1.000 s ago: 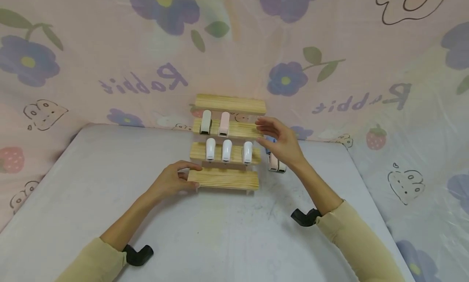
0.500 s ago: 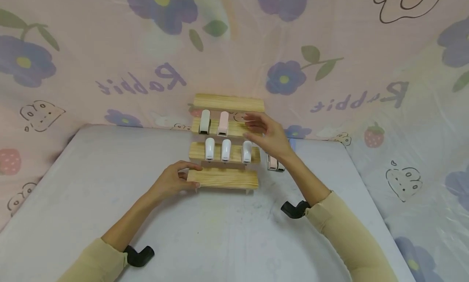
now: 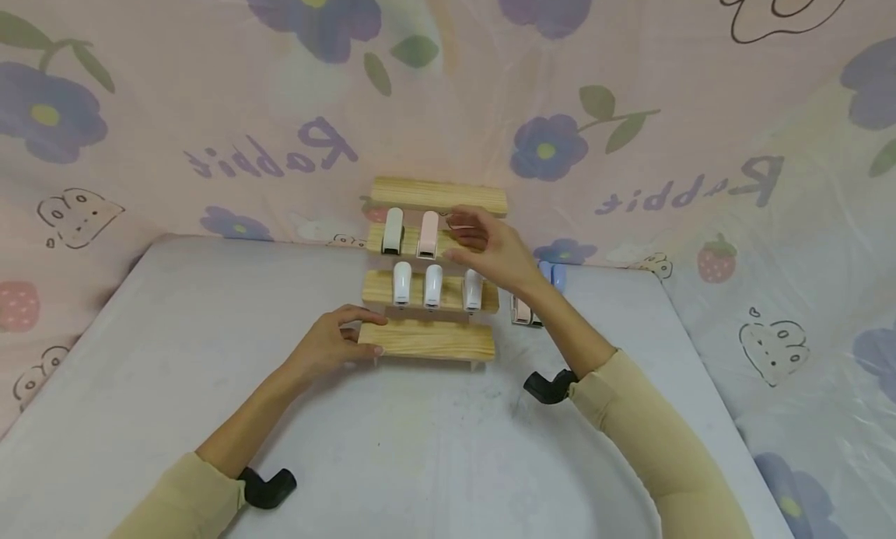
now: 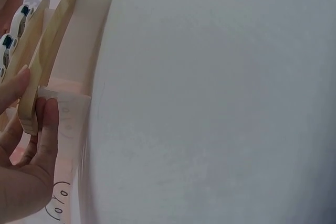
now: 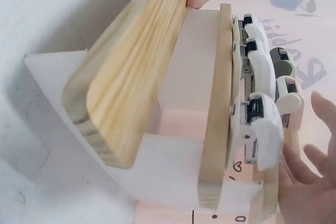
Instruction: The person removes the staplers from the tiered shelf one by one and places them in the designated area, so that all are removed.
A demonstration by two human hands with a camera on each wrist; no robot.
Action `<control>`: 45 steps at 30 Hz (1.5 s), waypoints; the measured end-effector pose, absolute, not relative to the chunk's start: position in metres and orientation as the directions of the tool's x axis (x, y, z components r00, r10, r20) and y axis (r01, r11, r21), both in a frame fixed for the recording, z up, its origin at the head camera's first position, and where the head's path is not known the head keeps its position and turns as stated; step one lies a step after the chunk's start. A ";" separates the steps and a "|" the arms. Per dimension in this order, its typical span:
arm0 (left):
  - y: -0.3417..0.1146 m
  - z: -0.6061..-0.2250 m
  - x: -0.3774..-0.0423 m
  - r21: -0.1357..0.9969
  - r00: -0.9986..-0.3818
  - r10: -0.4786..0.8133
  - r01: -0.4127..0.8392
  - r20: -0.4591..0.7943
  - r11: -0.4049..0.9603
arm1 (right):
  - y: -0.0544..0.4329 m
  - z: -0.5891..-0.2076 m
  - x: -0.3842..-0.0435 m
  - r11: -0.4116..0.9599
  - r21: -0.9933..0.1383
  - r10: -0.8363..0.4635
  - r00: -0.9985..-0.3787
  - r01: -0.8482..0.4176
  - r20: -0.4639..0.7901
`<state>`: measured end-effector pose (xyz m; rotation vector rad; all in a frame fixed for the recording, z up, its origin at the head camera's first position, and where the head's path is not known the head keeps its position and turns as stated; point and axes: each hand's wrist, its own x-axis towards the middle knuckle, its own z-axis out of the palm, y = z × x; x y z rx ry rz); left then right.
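Note:
A tiered wooden display rack [image 3: 427, 341] stands on the white table. My left hand [image 3: 329, 343] grips the left end of its lowest board, thumb and fingers on opposite faces of the wood [image 4: 47, 51]. On the second tier sit three white staplers [image 3: 433, 287]. One tier higher, a grey-green stapler [image 3: 393, 232] stands left of a pink stapler [image 3: 428, 236]. My right hand [image 3: 493, 251] hovers at that tier, just right of the pink one, fingers spread and holding nothing. In the right wrist view its fingers [image 5: 296, 163] lie beside the pink stapler [image 5: 290, 98].
Right of the rack, partly behind my right forearm, lie a pink stapler [image 3: 522, 311] and blue objects [image 3: 553, 275]. The rack's top board [image 3: 439, 196] bears nothing. A patterned sheet [image 3: 448, 80] hangs close behind. Black fittings [image 3: 549, 387] stick out from both sleeves.
My right hand has moved left along the upper tier, up to the pink stapler. The blue objects behind the forearm have come into view. My left hand keeps its grip on the board.

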<state>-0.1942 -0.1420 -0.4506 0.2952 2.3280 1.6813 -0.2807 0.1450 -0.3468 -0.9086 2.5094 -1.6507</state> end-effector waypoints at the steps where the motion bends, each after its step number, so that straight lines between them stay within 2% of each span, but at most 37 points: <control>1: -0.142 -0.451 -0.195 0.950 -0.947 0.307 0.011 -0.090 0.312 | 0.144 -0.347 -0.282 0.290 -0.842 -0.471 -0.833 -0.455 0.289; 7: -0.144 -0.451 -0.195 0.943 -0.948 0.304 0.014 -0.093 0.332 | 0.136 -0.344 -0.288 0.336 -0.833 -0.502 -0.832 -0.439 0.236; 15: -0.148 -0.452 -0.196 0.948 -0.944 0.313 0.001 -0.104 0.318 | 0.125 -0.342 -0.291 0.409 -0.778 -0.511 -0.826 -0.477 0.238; 28: -0.148 -0.452 -0.196 0.949 -0.934 0.353 0.058 -0.059 0.310 | 0.119 -0.348 -0.291 0.433 -0.747 -0.486 -0.829 -0.505 0.278; 35: -0.148 -0.453 -0.195 0.932 -0.940 0.334 0.055 -0.072 0.358 | 0.120 -0.349 -0.291 0.415 -0.747 -0.490 -0.819 -0.519 0.297; 40: -0.147 -0.450 -0.196 0.905 -0.946 0.316 0.069 -0.075 0.421 | 0.124 -0.347 -0.288 0.402 -0.770 -0.482 -0.830 -0.495 0.281; 45: -0.147 -0.448 -0.195 0.908 -0.944 0.314 0.044 -0.098 0.416 | 0.129 -0.345 -0.285 0.417 -0.787 -0.455 -0.854 -0.455 0.252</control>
